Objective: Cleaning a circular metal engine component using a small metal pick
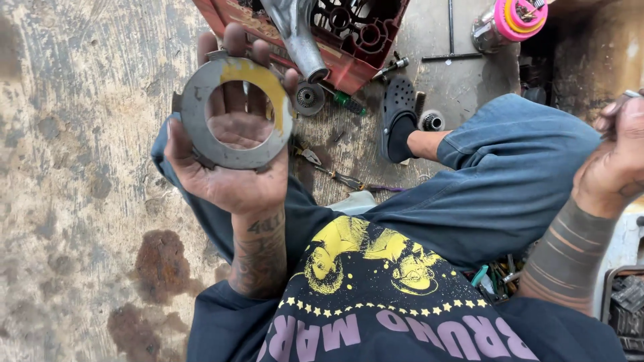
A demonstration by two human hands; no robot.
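Metal ring (201, 114), flat and grey with a yellow smear along its upper right edge, lies in the person's upturned left hand (231, 151), fingers spread behind it and showing through its hole. It is already out and free of any other part, held up over the stained floor (74, 167). The right hand (620, 151) is raised at the frame's edge, fingers curled; whether it holds anything cannot be told. A red crate (355, 40) and screwdrivers (339, 175) lie nearby, so fitting seems not yet begun.
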